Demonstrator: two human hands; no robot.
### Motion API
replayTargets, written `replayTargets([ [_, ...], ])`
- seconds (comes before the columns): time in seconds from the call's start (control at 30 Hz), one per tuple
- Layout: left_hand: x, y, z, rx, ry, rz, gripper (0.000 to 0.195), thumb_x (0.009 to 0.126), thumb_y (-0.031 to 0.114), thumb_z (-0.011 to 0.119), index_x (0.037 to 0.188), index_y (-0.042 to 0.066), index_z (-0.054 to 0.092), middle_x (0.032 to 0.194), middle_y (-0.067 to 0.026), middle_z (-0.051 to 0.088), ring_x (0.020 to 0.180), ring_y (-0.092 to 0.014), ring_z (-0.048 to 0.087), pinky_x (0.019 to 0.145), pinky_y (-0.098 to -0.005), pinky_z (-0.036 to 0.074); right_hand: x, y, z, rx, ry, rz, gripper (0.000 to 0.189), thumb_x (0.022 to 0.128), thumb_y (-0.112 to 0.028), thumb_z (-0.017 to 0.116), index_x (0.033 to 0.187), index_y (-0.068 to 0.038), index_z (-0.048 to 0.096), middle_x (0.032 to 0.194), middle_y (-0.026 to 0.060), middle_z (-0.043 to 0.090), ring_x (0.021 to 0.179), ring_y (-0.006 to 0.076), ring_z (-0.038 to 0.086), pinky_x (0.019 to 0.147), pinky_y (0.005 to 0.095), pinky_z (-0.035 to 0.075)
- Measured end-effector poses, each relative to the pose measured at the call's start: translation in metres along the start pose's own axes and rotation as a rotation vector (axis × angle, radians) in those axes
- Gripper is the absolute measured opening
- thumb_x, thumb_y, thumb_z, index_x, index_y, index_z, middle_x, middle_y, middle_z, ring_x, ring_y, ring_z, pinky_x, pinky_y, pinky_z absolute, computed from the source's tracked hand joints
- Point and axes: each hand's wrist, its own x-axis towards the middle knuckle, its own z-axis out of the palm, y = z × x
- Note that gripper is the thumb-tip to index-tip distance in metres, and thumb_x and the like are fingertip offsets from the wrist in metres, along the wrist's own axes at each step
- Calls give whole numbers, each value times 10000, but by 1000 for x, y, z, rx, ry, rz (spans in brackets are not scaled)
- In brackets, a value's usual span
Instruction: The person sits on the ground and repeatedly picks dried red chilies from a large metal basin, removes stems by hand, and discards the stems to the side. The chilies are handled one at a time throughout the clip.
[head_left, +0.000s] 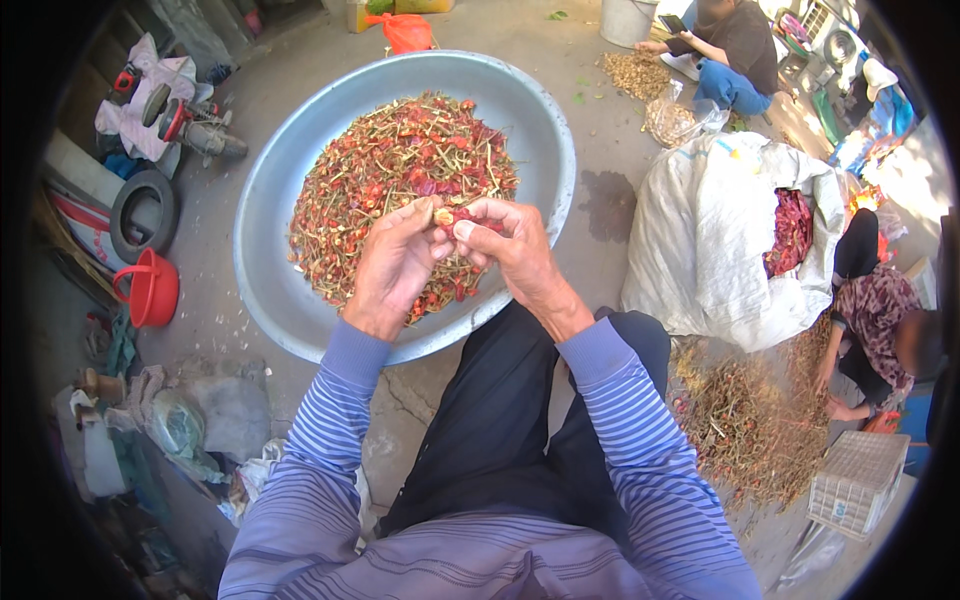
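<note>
A dried red chili pepper (480, 220) with a pale stem end is held over a large metal basin (551, 150). My right hand (517, 240) pinches it between thumb and fingers. At its stem end, my left hand (397, 255) has thumb and forefinger pressed together, its other fingertips against the pepper; the stem itself is hidden by them. Beneath both hands, the basin holds a heap of chili stems, caps and red pepper scraps (390, 165).
On the right stands a white woven sack (690, 247) of dried red chilies (791, 232). Stem litter (742, 427) and a plastic basket (859, 480) lie below it. Two other people (731, 52) sit nearby. A red bucket (154, 289) and a tire (145, 214) are at left.
</note>
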Motion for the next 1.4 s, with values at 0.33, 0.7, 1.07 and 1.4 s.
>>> replayTargets([
  [0.33,-8,57,-49,575,396,353,322,1044,174,704,1262,-62,679,1078,-113,739,870,-177,743,710,-277,602,-26,-48,-37,-84,408,-229,154,1016,-165,713,983,-14,708,789,-5,661,615,29,504,552,214,380],
  [0.7,-56,71,-38,783,366,387,203,1083,178,645,1135,-9,704,870,-28,674,756,-94,650,645,-245,479,-157,-172,-289,-601,1107,-653,251,1053,-188,646,1010,35,752,826,63,720,669,90,603,604,232,491],
  [1.07,-62,69,-44,838,372,378,200,1074,171,646,1118,-12,715,911,-31,691,744,-87,644,643,-252,479,-219,-150,-392,-822,1277,-184,292,987,-264,708,826,-23,741,729,-45,579,674,71,502,627,267,409],
  [1.4,-77,79,-38,1167,477,402,219,1055,181,674,1083,-26,741,827,-51,707,723,-99,654,639,-253,502,-187,-153,-326,-778,1286,-242,338,1022,-335,702,1115,-24,797,934,12,745,730,84,608,600,259,470],
])
